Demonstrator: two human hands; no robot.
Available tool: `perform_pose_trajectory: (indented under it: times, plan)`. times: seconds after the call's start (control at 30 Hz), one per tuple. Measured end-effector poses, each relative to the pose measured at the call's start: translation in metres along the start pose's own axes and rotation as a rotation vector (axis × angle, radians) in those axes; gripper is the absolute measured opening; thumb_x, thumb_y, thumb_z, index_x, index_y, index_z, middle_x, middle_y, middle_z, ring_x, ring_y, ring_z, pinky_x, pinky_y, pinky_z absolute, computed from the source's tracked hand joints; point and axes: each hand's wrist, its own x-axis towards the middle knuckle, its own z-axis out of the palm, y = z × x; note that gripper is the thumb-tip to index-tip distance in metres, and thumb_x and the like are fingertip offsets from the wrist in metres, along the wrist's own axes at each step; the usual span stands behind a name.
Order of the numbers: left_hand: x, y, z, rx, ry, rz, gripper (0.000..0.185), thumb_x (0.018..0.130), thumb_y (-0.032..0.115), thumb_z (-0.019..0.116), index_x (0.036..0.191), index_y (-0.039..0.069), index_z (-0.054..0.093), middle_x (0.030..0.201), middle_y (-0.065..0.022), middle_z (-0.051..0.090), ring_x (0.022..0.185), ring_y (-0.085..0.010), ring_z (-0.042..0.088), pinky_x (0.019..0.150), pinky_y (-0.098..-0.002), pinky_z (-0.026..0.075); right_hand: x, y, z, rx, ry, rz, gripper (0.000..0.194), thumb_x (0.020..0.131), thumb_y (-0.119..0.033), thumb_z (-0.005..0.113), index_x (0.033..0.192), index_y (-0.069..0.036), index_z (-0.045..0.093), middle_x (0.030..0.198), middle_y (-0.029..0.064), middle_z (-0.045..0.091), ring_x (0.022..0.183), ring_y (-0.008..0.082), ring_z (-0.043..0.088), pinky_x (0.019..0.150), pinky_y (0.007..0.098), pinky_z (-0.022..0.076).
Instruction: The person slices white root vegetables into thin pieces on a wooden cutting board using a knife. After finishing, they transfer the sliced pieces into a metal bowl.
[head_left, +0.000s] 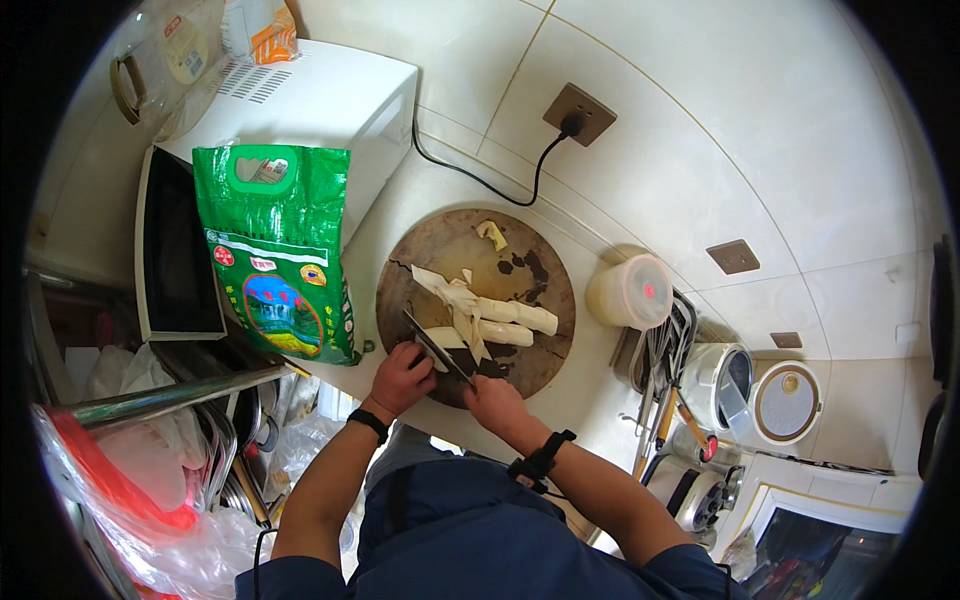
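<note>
On a round wooden chopping board (551, 337) lie peeled pale vegetable pieces, which look like bamboo shoots (504, 333). Loose pale peelings (459, 296) rest across them, and a yellowish scrap (492, 235) sits near the far rim. My right hand (501, 409) grips the handle of a kitchen knife (435, 347), whose blade slants up to the left over the near part of the board. With curled fingers, my left hand (403, 379) steadies a pale piece (422, 365) on the near side of the blade. That piece is partly hidden by fingers and knife.
Left of the board stands a green rice bag (292, 210) before a white microwave (330, 97). A lidded plastic tub (630, 292) and a utensil holder (634, 360) stand to the right. A black cord (536, 176) runs to the wall socket (580, 112).
</note>
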Motion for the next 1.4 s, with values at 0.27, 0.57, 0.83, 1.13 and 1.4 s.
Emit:
perform_pose_trajectory:
  times: [0.27, 0.57, 0.83, 1.13, 1.4]
  plan:
    - [0.007, -0.003, -0.005, 0.025, -0.032, 0.032, 0.029, 0.068, 0.005, 0.079, 0.093, 0.005, 0.066, 0.104, -0.0155, 0.062, 0.095, -0.0375, 0.064, 0.081, -0.0432, 0.056, -0.014, -0.009, -0.026, -0.009, -0.040, -0.003, 0.032, 0.097, -0.031, 0.058, 0.090, -0.001, 0.066, 0.085, 0.0273, 0.070, 0.084, 0.0482, 0.068, 0.077, 0.0581, 0.0547]
    - [0.012, -0.006, -0.007, -0.003, -0.049, -0.035, 0.032, 0.069, 0.007, 0.080, 0.099, 0.005, 0.066, 0.108, -0.0159, 0.063, 0.101, -0.0379, 0.064, 0.087, -0.0453, 0.056, -0.032, -0.005, -0.044, 0.029, 0.017, 0.011, 0.031, 0.098, -0.030, 0.058, 0.089, -0.002, 0.066, 0.081, 0.0259, 0.069, 0.080, 0.0475, 0.067, 0.074, 0.0575, 0.0544]
    - [0.026, -0.020, -0.004, 0.051, -0.131, 0.070, 0.035, 0.074, 0.006, 0.077, 0.107, 0.005, 0.066, 0.113, -0.0160, 0.063, 0.102, -0.0381, 0.063, 0.091, -0.0446, 0.055, -0.025, 0.006, -0.040, -0.002, 0.020, 0.037, 0.032, 0.098, -0.031, 0.058, 0.087, -0.001, 0.067, 0.082, 0.0263, 0.070, 0.081, 0.0479, 0.068, 0.074, 0.0585, 0.0540]
    - [0.053, -0.038, -0.005, 0.145, -0.417, 0.125, 0.024, 0.070, 0.014, 0.076, 0.091, 0.007, 0.065, 0.096, -0.0111, 0.064, 0.093, -0.0333, 0.064, 0.076, -0.0440, 0.053, -0.023, 0.015, -0.035, 0.034, 0.017, 0.077, 0.037, 0.099, -0.033, 0.058, 0.088, 0.000, 0.069, 0.081, 0.0278, 0.069, 0.081, 0.0493, 0.067, 0.075, 0.0582, 0.0532]
    - [0.039, -0.021, -0.004, -0.115, -0.337, -0.618, 0.037, 0.077, 0.021, 0.085, 0.104, 0.003, 0.067, 0.075, -0.0103, 0.063, 0.076, -0.0288, 0.066, 0.072, -0.0396, 0.056, -0.018, 0.018, -0.032, 0.068, -0.010, 0.074, 0.037, 0.098, -0.033, 0.058, 0.089, 0.001, 0.069, 0.083, 0.0276, 0.069, 0.082, 0.0497, 0.066, 0.076, 0.0582, 0.0530]
